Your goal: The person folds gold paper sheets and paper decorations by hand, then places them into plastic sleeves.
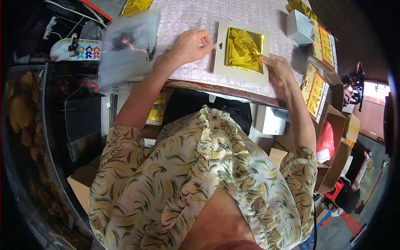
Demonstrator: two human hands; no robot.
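A flat gold foil packet [245, 50] lies against a pale cardboard card [221, 58] with a small hang hole on its left side. My right hand [279, 68] grips the packet and card at their right edge, thumb on the foil. Left of the card, my left hand [192, 46] has its fingers curled together in a pinch. What they hold, if anything, is too small to make out. A stack of clear plastic bags [129, 46] with dark print lies on the table [183, 16], left of my left forearm.
More gold foil [136, 6] lies at the table's far left. A white box [299, 27] stands at the right, beside printed "FALL" cartons [316, 98]. Open cardboard boxes [333, 162] and a red-and-white bag [326, 141] are below right. A white power strip [77, 51] with cartoon figures sits left.
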